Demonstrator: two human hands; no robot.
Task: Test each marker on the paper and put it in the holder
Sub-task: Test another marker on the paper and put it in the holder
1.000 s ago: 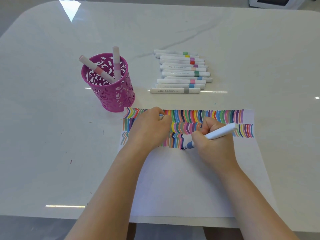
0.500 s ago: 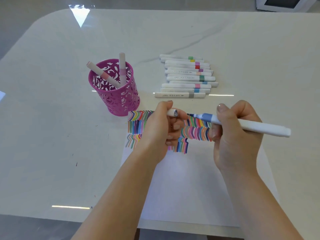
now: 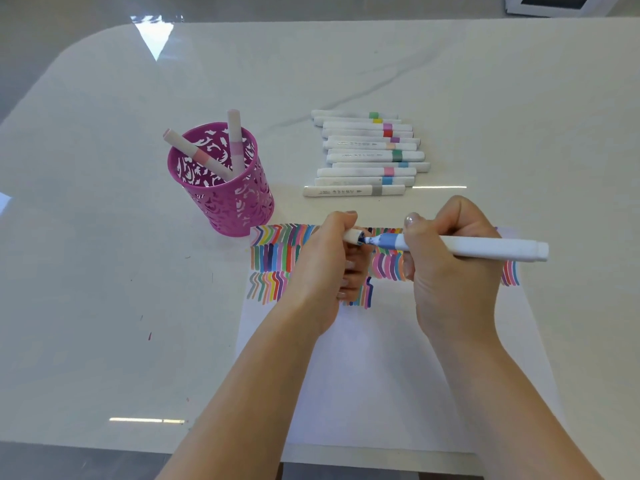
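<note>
- Under my hands is a shiny white stone bench [image 3: 346, 64], and a white paper sheet with colour stripes [image 3: 381, 375] lies on it.
- My right hand [image 3: 453, 271] grips a white marker with a blue band [image 3: 485, 249], fingers curled round it, up above the paper.
- The marker lies flat, left to right, and its blue tip points left.
- My left hand [image 3: 322, 265] pinches a small white cap [image 3: 351, 235] whose open end faces right, just at the tip; I cannot tell if they touch.
- Cap and tip line up, so I think one straight push together comes next.
- The pink metal holder with cut-out holes [image 3: 225, 202] stands farther away and to the left, nearer my left hand, with two white markers [image 3: 197, 155] in it.
</note>
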